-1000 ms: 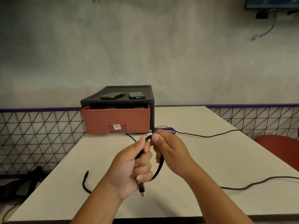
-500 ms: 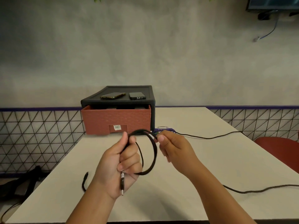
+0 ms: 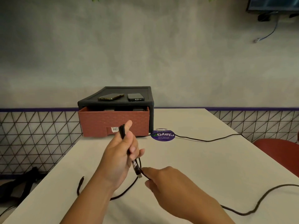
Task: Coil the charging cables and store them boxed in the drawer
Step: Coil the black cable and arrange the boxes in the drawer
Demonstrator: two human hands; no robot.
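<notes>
— So, starting at the far left, what lies there?

— Down on the floor beside the counter [image 3: 202, 167] sits a dark bag [image 3: 21, 183]. On the counter's left part one loose end of the black charging cable [image 3: 80, 185] lies curved.

— And the left hand?

— The left hand [image 3: 118, 157] is raised above the counter, its fingers [image 3: 133, 149] curled round a folded bunch of that cable. Loops poke out above the thumb, and the USB plug [image 3: 137, 170] hangs below the fist.

— Where is the drawer?

— Behind that hand, at the counter's far end. The brick-red drawer [image 3: 100, 123] stands partly pulled out of a black cabinet [image 3: 151, 113], with two phones [image 3: 110, 96] lying on top. A round purple sticker [image 3: 163, 135] lies just right of it.

— The right hand?

— Lower and nearer, the right hand [image 3: 166, 180] pinches the cable just beside the plug. From there the cable sags to the counter and passes under the left forearm.

— Anything farther right?

— A second dark cable [image 3: 258, 199] snakes over the counter's right part, a thinner cable [image 3: 207, 140] runs from the sticker toward the right edge, and a red chair [image 3: 278, 149] stands beyond.
</notes>
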